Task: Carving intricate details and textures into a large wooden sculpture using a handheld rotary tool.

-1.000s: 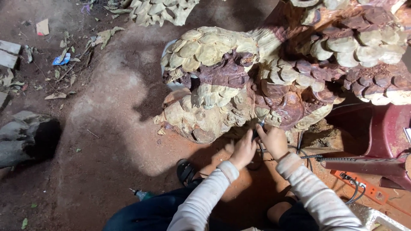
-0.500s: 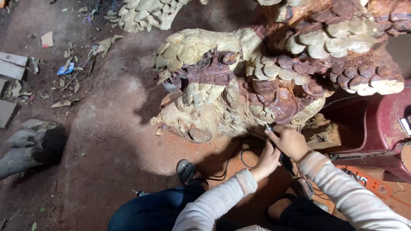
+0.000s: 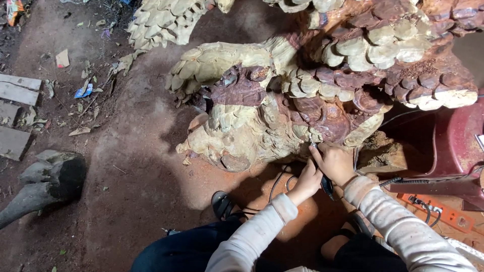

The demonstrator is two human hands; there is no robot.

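Rotary carving tool [image 3: 322,174]: gripped pen-style in the right hand [image 3: 337,163], tip against the lower edge of the scaled wood sculpture [image 3: 282,100]. Left hand [image 3: 306,182] clasps the tool body from beside, steadying it for fine control.

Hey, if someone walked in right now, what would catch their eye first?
The huge scaled wood carving in pale and reddish wood fills the upper middle. Beneath its lower edge, the left hand and right hand press a thin corded tool against it. An orange power strip lies at lower right.
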